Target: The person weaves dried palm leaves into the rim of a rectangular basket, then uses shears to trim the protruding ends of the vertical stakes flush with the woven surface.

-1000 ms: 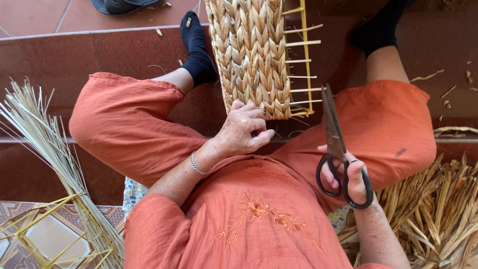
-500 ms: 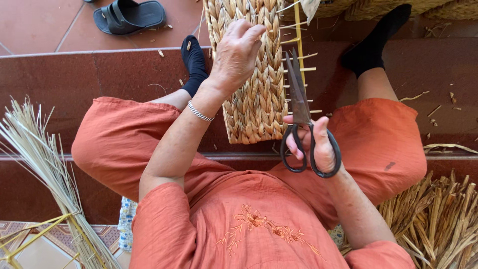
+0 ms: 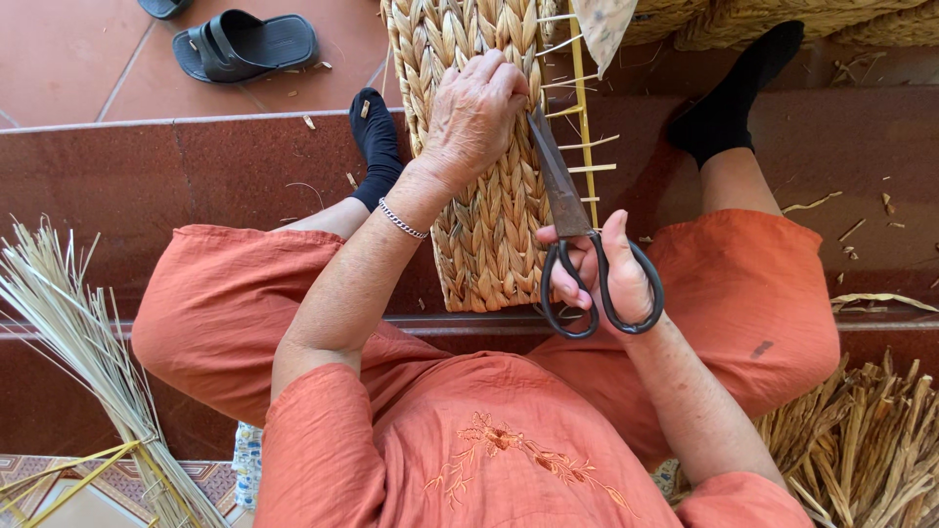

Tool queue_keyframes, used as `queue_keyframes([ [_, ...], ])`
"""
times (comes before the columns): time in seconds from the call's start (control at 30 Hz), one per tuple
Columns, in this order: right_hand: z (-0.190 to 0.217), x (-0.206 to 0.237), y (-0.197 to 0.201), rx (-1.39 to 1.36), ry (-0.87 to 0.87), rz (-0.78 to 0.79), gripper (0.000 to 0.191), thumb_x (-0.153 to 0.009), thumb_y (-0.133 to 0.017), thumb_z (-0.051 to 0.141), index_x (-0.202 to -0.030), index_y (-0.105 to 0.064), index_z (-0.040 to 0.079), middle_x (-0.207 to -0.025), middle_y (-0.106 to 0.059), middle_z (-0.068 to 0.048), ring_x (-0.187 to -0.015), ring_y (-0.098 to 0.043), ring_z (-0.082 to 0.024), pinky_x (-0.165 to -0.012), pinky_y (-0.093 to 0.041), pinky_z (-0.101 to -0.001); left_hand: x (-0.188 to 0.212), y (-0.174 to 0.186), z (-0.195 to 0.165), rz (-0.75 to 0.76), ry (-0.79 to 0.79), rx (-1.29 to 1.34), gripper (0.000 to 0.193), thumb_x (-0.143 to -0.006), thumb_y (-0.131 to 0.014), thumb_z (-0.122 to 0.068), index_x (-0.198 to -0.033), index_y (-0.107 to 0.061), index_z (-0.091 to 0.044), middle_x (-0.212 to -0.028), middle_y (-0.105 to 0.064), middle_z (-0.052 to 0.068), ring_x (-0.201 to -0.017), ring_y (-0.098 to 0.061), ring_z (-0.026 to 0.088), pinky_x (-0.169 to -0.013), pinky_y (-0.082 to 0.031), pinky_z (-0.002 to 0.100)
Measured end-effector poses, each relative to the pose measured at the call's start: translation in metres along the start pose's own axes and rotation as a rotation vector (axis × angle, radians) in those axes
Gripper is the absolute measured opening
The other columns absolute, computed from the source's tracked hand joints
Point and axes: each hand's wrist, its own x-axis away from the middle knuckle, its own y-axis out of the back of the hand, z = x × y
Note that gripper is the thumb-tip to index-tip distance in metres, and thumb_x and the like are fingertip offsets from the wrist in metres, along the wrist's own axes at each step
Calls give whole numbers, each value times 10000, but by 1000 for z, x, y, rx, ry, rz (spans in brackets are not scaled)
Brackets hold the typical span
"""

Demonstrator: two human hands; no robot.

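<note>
A woven straw basket panel (image 3: 481, 210) on a yellow wire frame (image 3: 583, 117) stands between my knees. My left hand (image 3: 474, 112) lies flat on the weave near its top, fingers curled over the braids. My right hand (image 3: 599, 269) grips the black loop handles of a pair of dark metal scissors (image 3: 567, 210). The blades are shut and point up along the panel's right edge, just beside my left hand. A silver bracelet (image 3: 401, 220) circles my left wrist. I wear orange clothes and black socks.
A bundle of pale dry reeds (image 3: 83, 342) leans at the left. Thicker dried straw (image 3: 866, 440) is heaped at the lower right. Black sandals (image 3: 245, 44) lie on the red tiled floor ahead. More woven baskets (image 3: 773, 20) stand at the top right. A red stone step (image 3: 196, 161) runs under my legs.
My left hand slid up the woven panel towards its top. My right hand brought the scissors in from my right knee to the panel's right edge, blades pointing up.
</note>
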Motion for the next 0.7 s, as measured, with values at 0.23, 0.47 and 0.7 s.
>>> queue_keyframes([
  [0.23,6,-3,-2,6,11,21,931,-1002,-217,755,-1349,-588,-25,-667,-517,-43,-526,-394,-99,-560,-369,-257,1,10,-5,23,-2,57,130,-964,-723,-115,-1003,-600,-133,-965,-560,27,-953,-597,222,-791,-393,386],
  [0.47,-2,-12,-6,68,-13,-88,818,-1050,-199,671,-1267,-614,0,-590,-492,3,-440,-363,-61,-450,-339,-222,3,15,-12,-9,4,82,121,-962,-727,-122,-996,-613,-141,-951,-562,11,-951,-596,214,-796,-379,383],
  [0.7,-13,-13,-6,326,-13,-196,779,-1063,-222,627,-1185,-639,-20,-573,-538,-3,-412,-391,-45,-417,-341,-206,3,15,-11,6,68,190,115,-959,-727,-110,-982,-620,-142,-951,-583,7,-972,-604,219,-815,-383,387],
])
